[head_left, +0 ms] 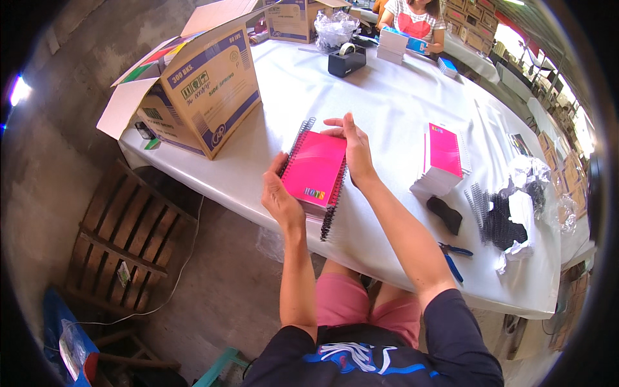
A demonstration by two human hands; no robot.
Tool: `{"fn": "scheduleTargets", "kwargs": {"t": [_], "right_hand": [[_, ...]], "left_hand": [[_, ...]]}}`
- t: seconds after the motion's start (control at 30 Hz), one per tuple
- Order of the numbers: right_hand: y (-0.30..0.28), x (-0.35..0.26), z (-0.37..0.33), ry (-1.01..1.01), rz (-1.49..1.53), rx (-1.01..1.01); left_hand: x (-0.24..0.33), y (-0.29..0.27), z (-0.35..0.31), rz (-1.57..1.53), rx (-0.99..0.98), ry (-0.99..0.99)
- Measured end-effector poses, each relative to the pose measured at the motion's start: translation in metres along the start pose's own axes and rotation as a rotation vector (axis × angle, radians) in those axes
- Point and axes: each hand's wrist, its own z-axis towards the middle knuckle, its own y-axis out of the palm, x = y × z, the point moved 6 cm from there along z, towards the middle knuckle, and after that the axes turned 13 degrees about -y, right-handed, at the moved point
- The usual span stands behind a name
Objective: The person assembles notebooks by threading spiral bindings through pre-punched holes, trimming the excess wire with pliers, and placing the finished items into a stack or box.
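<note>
left hand [282, 197], half-curled, holds pink notebook stack [314, 166]; right hand [354, 147], loosely open, rests alongside; uneven pressure could skew the stack.

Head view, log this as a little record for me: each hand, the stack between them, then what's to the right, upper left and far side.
Left hand: at the stack's left side
Right hand: at its upper right corner
Stack: pink-topped notebooks, black coils along both long sides
Right: second stack, pliers, loose coils
Upper left: carton, flaps open
Far side: tape dispenser, another person
</note>
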Motion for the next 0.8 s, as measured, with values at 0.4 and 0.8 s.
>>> {"fn": "scheduleTargets", "kwargs": {"t": [0.4, 0.8], "right_hand": [[-0.001, 0.019, 0.007, 0.023, -0.203, 0.1], [-0.235, -0.119, -0.023, -0.357, -1.164, 0.527]], "left_hand": [[-0.008, 0.005, 0.0, 0.131, 0.024, -0.015], [0.072, 0.08, -0.11, 0.074, -0.531, 0.4]]}}
